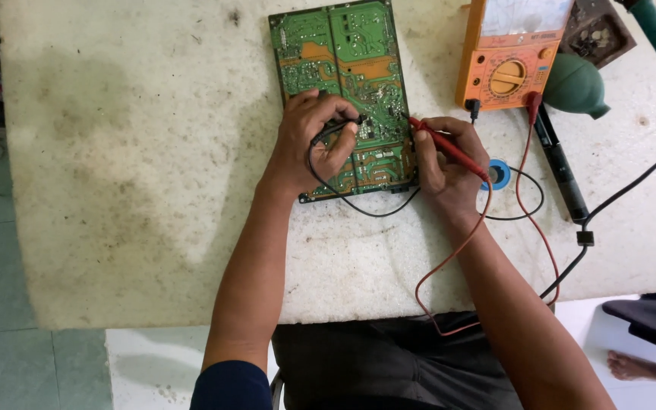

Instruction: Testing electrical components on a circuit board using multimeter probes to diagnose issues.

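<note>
The flat green circuit board with thin copper-coloured lines (347, 76) lies on the stained white stone bench (138, 175), close to the far edge and a bit right of the middle. Both hands rest on the near end of the board.

The left hand (314, 140) is closed around a thin black test probe (339, 127), with its tip down on the board. The right hand (443, 156) pinches a thin red test probe (449, 148) like a pencil, and its tip touches the right edge of the board. The two hands are a little apart, with part of the board between them.

This looks like the checking step: both probe tips are pressed to spots on the board. A next move would call for steady hands, since the spots are small and sit close together.

The orange boxy meter with a round dial (506, 57) stands near the far right of the bench. A red wire (529, 212) and a black wire (358, 205) run from it to the probes. Beside it lie a dark green rubber squeeze bulb (575, 85), a long black pen-shaped tool (559, 163) and a small blue round reel (499, 175).

The top of the meter is cut off, so its screen cannot be read. The exact spots under the probe tips are too small to make out. The fingers hide part of the board. A bare foot (632, 367) of another person shows at the lower right.
</note>
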